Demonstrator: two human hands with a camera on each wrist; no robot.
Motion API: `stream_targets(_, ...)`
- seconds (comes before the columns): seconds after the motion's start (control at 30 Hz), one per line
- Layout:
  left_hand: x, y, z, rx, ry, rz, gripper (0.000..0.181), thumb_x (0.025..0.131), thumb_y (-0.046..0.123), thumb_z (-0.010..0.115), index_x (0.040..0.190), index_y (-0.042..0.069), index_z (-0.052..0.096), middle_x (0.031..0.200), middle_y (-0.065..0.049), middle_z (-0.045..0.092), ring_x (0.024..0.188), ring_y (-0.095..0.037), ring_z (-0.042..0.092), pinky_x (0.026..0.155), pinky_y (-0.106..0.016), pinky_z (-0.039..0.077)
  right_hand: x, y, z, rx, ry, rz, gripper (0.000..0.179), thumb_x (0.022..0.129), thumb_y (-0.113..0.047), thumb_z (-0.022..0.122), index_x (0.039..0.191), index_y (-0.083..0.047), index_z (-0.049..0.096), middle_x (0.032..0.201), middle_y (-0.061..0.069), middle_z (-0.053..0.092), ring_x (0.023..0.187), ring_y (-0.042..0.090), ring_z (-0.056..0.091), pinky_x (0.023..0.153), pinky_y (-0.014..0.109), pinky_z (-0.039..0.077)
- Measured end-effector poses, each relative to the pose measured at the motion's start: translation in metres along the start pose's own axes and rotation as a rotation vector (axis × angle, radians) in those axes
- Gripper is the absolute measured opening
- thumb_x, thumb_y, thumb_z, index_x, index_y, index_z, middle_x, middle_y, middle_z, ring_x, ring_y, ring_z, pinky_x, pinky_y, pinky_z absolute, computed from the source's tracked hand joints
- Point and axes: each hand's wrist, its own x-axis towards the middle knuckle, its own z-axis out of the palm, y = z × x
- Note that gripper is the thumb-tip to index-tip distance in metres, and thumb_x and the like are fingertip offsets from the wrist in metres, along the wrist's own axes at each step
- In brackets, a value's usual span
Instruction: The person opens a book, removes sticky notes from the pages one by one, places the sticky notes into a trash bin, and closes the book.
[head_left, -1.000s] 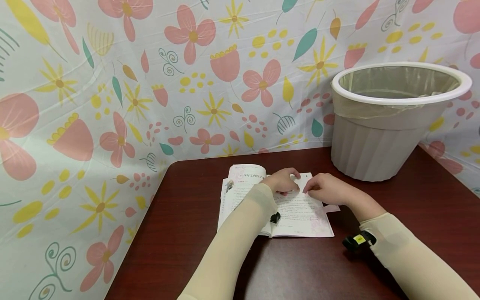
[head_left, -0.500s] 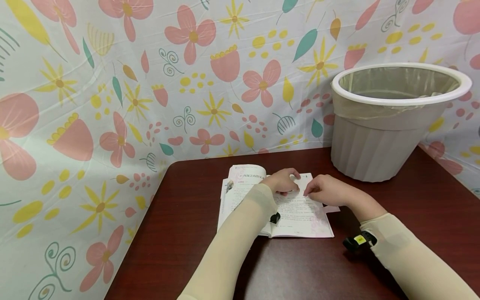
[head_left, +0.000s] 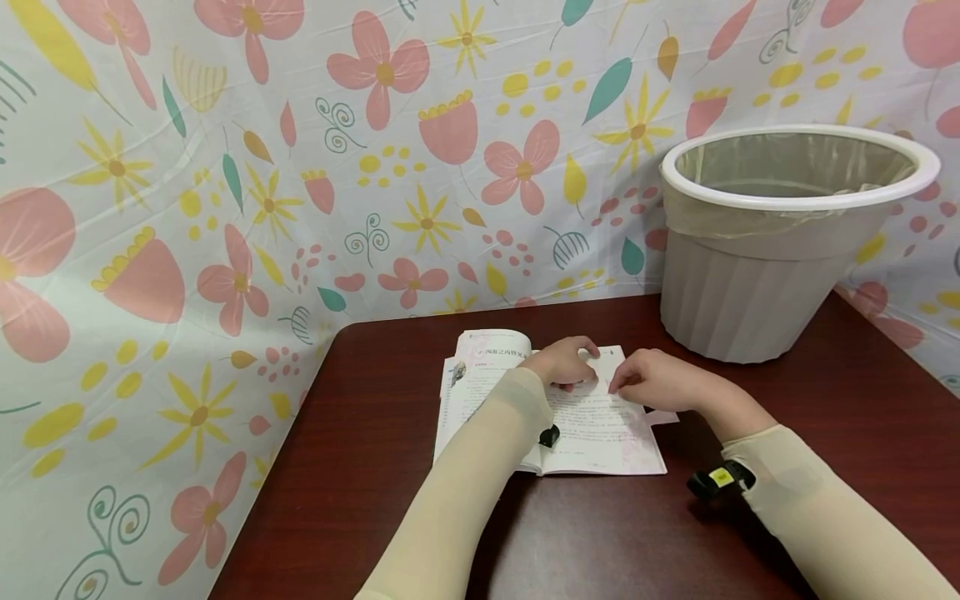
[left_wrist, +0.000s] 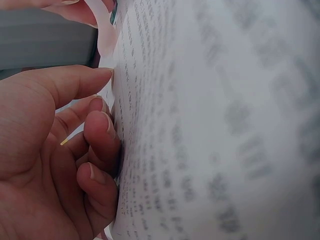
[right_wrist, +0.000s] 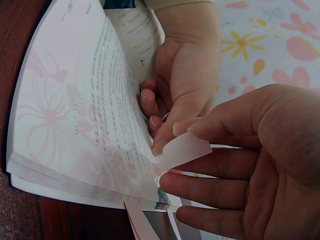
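An open book [head_left: 600, 437] with printed pages lies on the dark red table. My left hand [head_left: 561, 363] rests on the upper part of its right page. In the left wrist view a fingertip [left_wrist: 104, 77] touches the paper, and the other fingers bend loosely against the page. At the page's right side, my right hand [head_left: 663, 382] pinches a small pale pink paper strip [right_wrist: 186, 151] between thumb and forefinger. The strip's lower end meets the page beside a left fingertip; whether it is stuck there I cannot tell. The right hand's other fingers extend below it.
Another pink paper tab [head_left: 662, 417] sticks out from the book's right edge. A grey waste bin [head_left: 742, 283] with a white rim and clear liner stands behind on the right. A floral cloth [head_left: 450, 150] hangs along the table's back and left.
My right hand has shifted very slightly while keeping its pinch. The left hand stays in place on the page, and the book lies as before.
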Motion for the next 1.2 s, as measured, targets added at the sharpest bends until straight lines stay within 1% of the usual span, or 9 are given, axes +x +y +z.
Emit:
stream_targets(0.3,-0.0022,0.0,-0.0005,-0.005,-0.006,-0.003,0.039,0.091,0.02,0.075,0.127,0.026,0.061,0.088,-0.004,0.059,0.048,-0.015,0.05,0.048,-0.028,0.043,-0.0012,-0.0004,-0.0007,0.009,-0.023,0.022,0.017,0.093,-0.004,0.065,0.1,-0.007,0.08,0.1,0.006,0.078,0.082,0.009,0.063,0.072,0.025,0.053)
stream_targets(0.43,-0.0017,-0.0004,-0.0007,-0.005,-0.009,0.002,0.039,0.092,0.021,0.074,0.128,0.026,0.061,0.09,-0.004,0.06,0.049,-0.015,0.051,0.049,-0.028,0.044,-0.0012,0.0005,-0.0008,0.008,-0.03,0.026,0.017,0.093,-0.005,0.065,0.1,-0.008,0.081,0.1,0.005,0.078,0.083,0.009,0.063,0.072,0.025,0.053)
stream_targets(0.73,-0.0033,-0.0006,-0.0011,-0.022,-0.007,0.013,0.04,0.091,0.019,0.074,0.128,0.025,0.061,0.092,-0.004,0.059,0.049,-0.016,0.05,0.05,-0.029,0.044,-0.0028,0.0016,-0.0026,-0.012,-0.046,0.012,0.017,0.092,-0.006,0.066,0.098,-0.012,0.081,0.099,0.0,0.077,0.083,0.007,0.061,0.073,0.024,0.051)
stream_targets(1.0,-0.0018,-0.0012,-0.0007,-0.015,-0.008,0.011,0.039,0.091,0.02,0.074,0.127,0.026,0.061,0.092,-0.005,0.06,0.048,-0.015,0.05,0.049,-0.028,0.044,-0.0058,-0.0013,-0.0065,0.007,-0.051,-0.018,0.016,0.093,-0.006,0.066,0.098,-0.01,0.081,0.097,0.002,0.078,0.08,0.005,0.062,0.072,0.023,0.051)
stream_targets(1.13,-0.0023,-0.0014,-0.0007,-0.017,-0.008,0.016,0.04,0.091,0.019,0.074,0.128,0.025,0.061,0.092,-0.003,0.06,0.048,-0.015,0.051,0.049,-0.028,0.044,-0.0075,-0.0033,-0.0084,0.012,-0.04,-0.033,0.017,0.094,-0.005,0.066,0.1,-0.009,0.081,0.097,0.003,0.078,0.078,0.004,0.061,0.071,0.023,0.051)
stream_targets(1.2,-0.0031,-0.0014,-0.001,-0.026,-0.007,0.022,0.04,0.091,0.018,0.074,0.128,0.024,0.061,0.088,-0.002,0.058,0.048,-0.015,0.05,0.049,-0.027,0.044,-0.0078,-0.0037,-0.0091,0.003,-0.028,-0.039,0.017,0.094,-0.005,0.065,0.101,-0.01,0.081,0.097,0.003,0.078,0.077,0.004,0.06,0.07,0.023,0.051)
